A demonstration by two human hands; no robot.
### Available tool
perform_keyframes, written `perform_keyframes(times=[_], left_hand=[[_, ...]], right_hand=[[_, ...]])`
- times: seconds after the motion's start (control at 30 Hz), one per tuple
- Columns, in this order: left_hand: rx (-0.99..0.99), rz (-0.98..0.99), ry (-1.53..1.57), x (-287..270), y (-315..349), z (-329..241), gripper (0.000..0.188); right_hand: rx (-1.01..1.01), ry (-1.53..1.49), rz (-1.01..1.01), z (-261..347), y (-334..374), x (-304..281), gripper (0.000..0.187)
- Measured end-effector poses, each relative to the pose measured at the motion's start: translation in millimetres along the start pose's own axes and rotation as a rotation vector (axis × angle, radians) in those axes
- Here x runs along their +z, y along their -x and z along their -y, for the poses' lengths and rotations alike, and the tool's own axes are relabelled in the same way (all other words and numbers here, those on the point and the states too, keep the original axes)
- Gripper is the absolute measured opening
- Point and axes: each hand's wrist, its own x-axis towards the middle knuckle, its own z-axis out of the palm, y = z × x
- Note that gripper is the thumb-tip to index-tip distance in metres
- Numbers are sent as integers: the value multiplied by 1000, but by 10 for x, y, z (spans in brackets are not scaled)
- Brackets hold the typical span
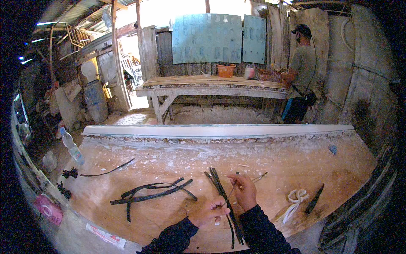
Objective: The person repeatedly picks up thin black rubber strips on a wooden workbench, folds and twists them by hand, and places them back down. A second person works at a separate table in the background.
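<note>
Both hands are over a wooden worktable. My left hand is closed in a pinch on one end of a thin dark strip. Just beyond it, my right hand pinches the same strip higher up, so it spans the gap between my fingers. Several long black strips lie in a narrow bundle, running under my left fingers toward the near edge. To the left, more flat black strips lie loosely crossed. Another thin strip sticks out to the right of my right hand; whether I hold it is unclear.
Right of my hands lie a white looped cord and a dark pointed blade-like tool. A single black strip, small black bundles and a plastic bottle are at the left. Beyond, a person stands by another bench.
</note>
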Motion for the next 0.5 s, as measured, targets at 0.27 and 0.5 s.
perform_keyframes(times=[0.27, 0.5], left_hand=[[78, -561, -57, -440, -1, 36, 8], [69, -740, 94, -646, 26, 44, 13]], right_hand=[[146, -299, 121, -77, -44, -19, 6], [463, -610, 399, 130, 47, -44, 9]])
